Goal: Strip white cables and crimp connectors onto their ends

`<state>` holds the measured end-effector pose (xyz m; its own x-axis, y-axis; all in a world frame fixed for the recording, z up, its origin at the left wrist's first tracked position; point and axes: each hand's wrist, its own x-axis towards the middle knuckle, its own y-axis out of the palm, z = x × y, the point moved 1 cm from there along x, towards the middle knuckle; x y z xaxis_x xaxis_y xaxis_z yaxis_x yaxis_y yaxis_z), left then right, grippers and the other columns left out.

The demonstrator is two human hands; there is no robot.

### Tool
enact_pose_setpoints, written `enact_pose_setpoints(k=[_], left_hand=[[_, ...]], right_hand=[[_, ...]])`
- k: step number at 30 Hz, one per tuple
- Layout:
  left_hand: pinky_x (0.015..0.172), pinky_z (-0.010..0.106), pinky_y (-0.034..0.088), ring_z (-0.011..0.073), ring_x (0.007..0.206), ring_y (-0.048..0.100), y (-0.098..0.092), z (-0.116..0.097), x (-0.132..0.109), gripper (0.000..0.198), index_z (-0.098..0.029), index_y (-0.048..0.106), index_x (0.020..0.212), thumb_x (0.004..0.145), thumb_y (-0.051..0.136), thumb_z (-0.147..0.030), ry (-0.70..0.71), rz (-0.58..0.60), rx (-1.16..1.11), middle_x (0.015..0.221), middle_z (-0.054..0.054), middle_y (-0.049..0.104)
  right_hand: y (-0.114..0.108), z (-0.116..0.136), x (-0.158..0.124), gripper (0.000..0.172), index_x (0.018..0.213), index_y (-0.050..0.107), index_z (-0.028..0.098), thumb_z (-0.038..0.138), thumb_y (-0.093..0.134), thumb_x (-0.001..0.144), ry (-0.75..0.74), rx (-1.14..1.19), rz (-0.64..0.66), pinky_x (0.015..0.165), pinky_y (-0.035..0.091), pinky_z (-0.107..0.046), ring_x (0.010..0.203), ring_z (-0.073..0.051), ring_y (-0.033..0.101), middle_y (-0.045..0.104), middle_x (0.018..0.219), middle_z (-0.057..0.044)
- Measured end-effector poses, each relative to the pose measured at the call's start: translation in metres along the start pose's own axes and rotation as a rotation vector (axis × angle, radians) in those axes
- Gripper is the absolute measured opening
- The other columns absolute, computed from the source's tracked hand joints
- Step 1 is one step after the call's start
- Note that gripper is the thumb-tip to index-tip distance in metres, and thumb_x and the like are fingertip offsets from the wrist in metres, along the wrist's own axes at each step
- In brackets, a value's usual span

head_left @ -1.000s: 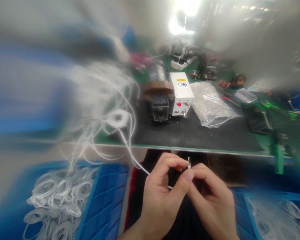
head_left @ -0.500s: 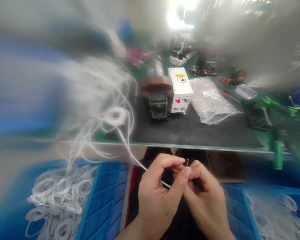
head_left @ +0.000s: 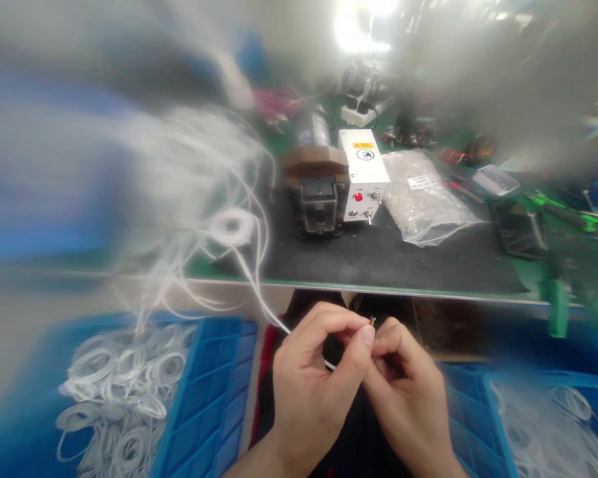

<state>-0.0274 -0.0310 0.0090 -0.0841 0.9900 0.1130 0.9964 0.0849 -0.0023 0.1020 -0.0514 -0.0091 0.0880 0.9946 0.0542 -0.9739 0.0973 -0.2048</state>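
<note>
A white cable (head_left: 274,319) runs from the bench edge down to my hands, which meet over my lap. My left hand (head_left: 319,385) pinches the cable's end between thumb and index finger. Small coloured wire tips (head_left: 373,322) stick up just past that pinch. My right hand (head_left: 411,392) is closed against the left fingertips, its fingers curled in at the same cable end; their exact grip is partly hidden. The cable leads back to a white coil (head_left: 229,227) on the bench's left side.
A machine with a dark front (head_left: 319,202) and a white switch box (head_left: 363,166) stands on a black mat (head_left: 428,269). A clear plastic bag (head_left: 423,199) lies to its right. Blue crates (head_left: 204,392) with coiled cables flank my lap; green-handled tools (head_left: 558,309) overhang at right.
My left thumb and index finger have closed together over the wire ends, and less of the coloured wires shows. The right hand has hardly moved; the view has shifted slightly.
</note>
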Motion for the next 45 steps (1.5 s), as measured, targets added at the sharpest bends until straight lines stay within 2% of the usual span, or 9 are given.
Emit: enact_pose_setpoints(k=[7, 14, 20, 23, 27, 33, 39, 45], left_hand=[[0.075, 0.024, 0.053, 0.0148, 0.084, 0.066, -0.002, 0.006, 0.003, 0.013, -0.024, 0.078, 0.093, 0.101, 0.074, -0.015, -0.117, 0.053, -0.144, 0.093, 0.000, 0.069], [0.079, 0.026, 0.055, 0.0153, 0.088, 0.069, -0.004, 0.004, 0.001, 0.011, -0.024, 0.077, 0.098, 0.104, 0.071, -0.017, -0.083, 0.064, -0.057, 0.096, 0.000, 0.070], [0.083, 0.026, 0.056, 0.0160, 0.095, 0.069, -0.003, 0.003, -0.002, 0.016, -0.026, 0.076, 0.106, 0.101, 0.072, -0.011, 0.018, 0.040, 0.037, 0.102, 0.000, 0.071], [0.081, 0.026, 0.055, 0.0151, 0.091, 0.068, -0.003, 0.004, -0.002, 0.015, -0.026, 0.075, 0.103, 0.101, 0.072, -0.011, 0.017, 0.030, 0.040, 0.099, -0.001, 0.070], [0.077, 0.024, 0.053, 0.0134, 0.086, 0.066, -0.003, 0.007, 0.000, 0.015, -0.025, 0.076, 0.097, 0.103, 0.071, -0.011, -0.074, 0.046, -0.074, 0.094, -0.002, 0.068], [0.077, 0.020, 0.051, 0.0111, 0.085, 0.064, 0.001, 0.015, 0.000, 0.014, -0.023, 0.077, 0.092, 0.102, 0.075, -0.013, -0.186, -0.006, -0.253, 0.092, -0.003, 0.066], [0.074, 0.017, 0.051, 0.0096, 0.081, 0.061, 0.008, 0.017, -0.003, 0.011, -0.021, 0.076, 0.091, 0.102, 0.078, -0.021, -0.338, -0.059, -0.423, 0.088, -0.003, 0.065], [0.074, 0.019, 0.051, 0.0113, 0.080, 0.057, 0.017, 0.014, -0.005, 0.013, -0.017, 0.076, 0.091, 0.097, 0.083, -0.026, -0.447, -0.133, -0.543, 0.085, -0.001, 0.064]], right_hand=[[0.001, 0.004, 0.003, 0.032, 0.077, 0.053, 0.023, 0.027, 0.074, 0.102, 0.078, 0.109, 0.009, 0.055, 0.039, -0.025, 0.064, -0.013, 0.049, 0.050, 0.073, 0.004], [-0.001, 0.004, 0.002, 0.032, 0.078, 0.054, 0.023, 0.028, 0.076, 0.101, 0.109, 0.168, 0.032, 0.057, 0.041, -0.025, 0.064, -0.013, 0.049, 0.052, 0.074, 0.004], [-0.001, 0.002, 0.002, 0.032, 0.078, 0.054, 0.023, 0.030, 0.075, 0.103, 0.137, 0.175, 0.047, 0.064, 0.049, -0.027, 0.058, -0.011, 0.038, 0.061, 0.081, 0.002], [0.000, 0.000, 0.001, 0.033, 0.078, 0.054, 0.024, 0.030, 0.074, 0.103, 0.132, 0.177, 0.042, 0.067, 0.050, -0.028, 0.060, -0.011, 0.042, 0.058, 0.079, 0.003], [0.000, -0.001, 0.000, 0.031, 0.081, 0.056, 0.024, 0.032, 0.076, 0.102, 0.134, 0.184, 0.035, 0.061, 0.044, -0.025, 0.066, -0.013, 0.052, 0.053, 0.077, 0.004], [0.001, -0.002, 0.001, 0.030, 0.081, 0.057, 0.023, 0.032, 0.078, 0.100, 0.139, 0.182, 0.029, 0.055, 0.038, -0.024, 0.064, -0.012, 0.050, 0.053, 0.077, 0.004], [0.003, -0.005, 0.001, 0.028, 0.081, 0.058, 0.024, 0.029, 0.078, 0.099, 0.127, 0.188, 0.014, 0.056, 0.040, -0.024, 0.065, -0.012, 0.050, 0.053, 0.077, 0.005], [0.006, -0.009, 0.001, 0.027, 0.082, 0.058, 0.024, 0.028, 0.077, 0.100, 0.106, 0.166, -0.003, 0.056, 0.041, -0.024, 0.065, -0.012, 0.051, 0.054, 0.077, 0.005]])
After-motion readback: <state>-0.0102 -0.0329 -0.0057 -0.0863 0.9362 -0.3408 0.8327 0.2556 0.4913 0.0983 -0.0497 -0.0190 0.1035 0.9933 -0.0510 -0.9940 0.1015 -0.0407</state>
